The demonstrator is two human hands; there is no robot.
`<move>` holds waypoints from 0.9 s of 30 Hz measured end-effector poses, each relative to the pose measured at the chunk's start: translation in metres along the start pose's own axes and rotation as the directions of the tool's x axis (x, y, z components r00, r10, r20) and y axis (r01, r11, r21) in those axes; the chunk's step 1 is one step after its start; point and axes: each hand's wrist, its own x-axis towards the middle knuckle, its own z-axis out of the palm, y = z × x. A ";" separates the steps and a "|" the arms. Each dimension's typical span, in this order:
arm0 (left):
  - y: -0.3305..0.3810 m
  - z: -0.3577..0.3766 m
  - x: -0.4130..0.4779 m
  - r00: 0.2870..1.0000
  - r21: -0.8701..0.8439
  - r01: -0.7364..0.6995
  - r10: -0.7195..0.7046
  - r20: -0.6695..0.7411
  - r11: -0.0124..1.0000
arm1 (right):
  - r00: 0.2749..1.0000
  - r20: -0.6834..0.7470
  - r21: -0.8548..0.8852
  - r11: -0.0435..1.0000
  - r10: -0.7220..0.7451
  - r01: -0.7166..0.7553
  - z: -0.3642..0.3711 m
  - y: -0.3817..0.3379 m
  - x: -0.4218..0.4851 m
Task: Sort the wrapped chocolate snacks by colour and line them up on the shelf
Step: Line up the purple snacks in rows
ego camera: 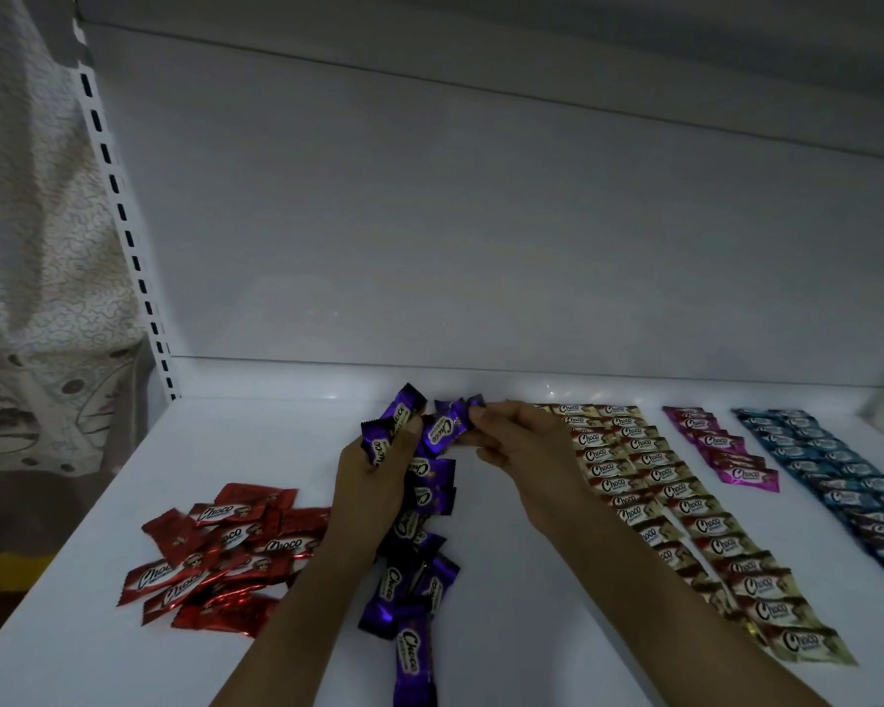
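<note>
Purple snacks (413, 584) lie in a rough, overlapping line down the middle of the shelf (98, 655), between a loose red pile (225, 553) and neat cream rows (685, 507). A pink row (725, 449) and blue rows (848, 482) lie further right. The left hand (373, 487) grips purple spares (391, 426), probably as a stock to feed from. The right hand (521, 451) pinches a single snack (445, 428) by its end above the line's far end, seemingly to straighten it before laying it. The red pile looks unsorted.
</note>
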 end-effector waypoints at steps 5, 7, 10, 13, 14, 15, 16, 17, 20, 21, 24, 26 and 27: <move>-0.004 -0.001 0.001 0.990 0.166 -0.118 0.128 -0.052 0.979 | 0.999 0.025 0.126 0.991 0.046 -0.048 0.004 0.004 -0.005; -0.004 -0.004 0.002 0.986 0.174 -0.125 0.142 -0.088 0.977 | 0.997 -0.013 0.225 0.972 0.072 -0.067 -0.003 0.003 -0.001; -0.006 -0.009 0.005 0.980 0.154 -0.084 0.110 -0.166 0.985 | 0.998 -0.058 0.125 0.992 0.003 0.004 -0.019 0.005 0.005; -0.006 -0.008 0.007 0.978 0.122 -0.070 0.093 -0.186 0.990 | 0.983 0.018 -0.242 0.953 -0.185 0.184 -0.034 0.015 0.006; -0.004 -0.007 0.007 0.977 0.135 -0.079 0.104 -0.187 0.988 | 0.961 0.064 -0.425 0.864 -0.270 0.271 -0.039 0.020 0.006; -0.004 -0.007 0.007 0.975 0.149 -0.087 0.115 -0.189 0.985 | 0.936 0.131 -0.598 0.727 -0.327 0.338 -0.044 0.025 0.006; -0.004 -0.007 0.007 0.975 0.155 -0.085 0.115 -0.191 0.984 | 0.919 0.202 -0.708 0.598 -0.338 0.375 -0.049 0.030 0.005; -0.004 -0.007 0.007 0.975 0.149 -0.076 0.104 -0.195 0.986 | 0.918 0.249 -0.764 0.520 -0.309 0.383 -0.053 0.035 0.004; -0.004 -0.007 0.007 0.974 0.136 -0.051 0.079 -0.211 0.989 | 0.926 0.229 -0.740 0.564 -0.302 0.367 -0.055 0.041 0.001; -0.003 -0.006 0.007 0.974 0.130 -0.048 0.075 -0.212 0.990 | 0.925 0.195 -0.700 0.614 -0.326 0.365 -0.053 0.039 0.002; -0.002 -0.006 0.006 0.976 0.107 -0.023 0.046 -0.211 0.994 | 0.894 0.251 -0.713 0.554 -0.371 0.430 -0.042 0.029 0.015; -0.001 -0.006 0.006 0.976 0.100 -0.011 0.033 -0.215 0.995 | 0.840 0.412 -0.748 0.394 -0.354 0.533 -0.033 0.022 0.023; 0.000 -0.006 0.006 0.975 0.102 -0.013 0.035 -0.219 0.995 | 0.806 0.490 -0.742 0.325 -0.333 0.586 -0.027 0.019 0.026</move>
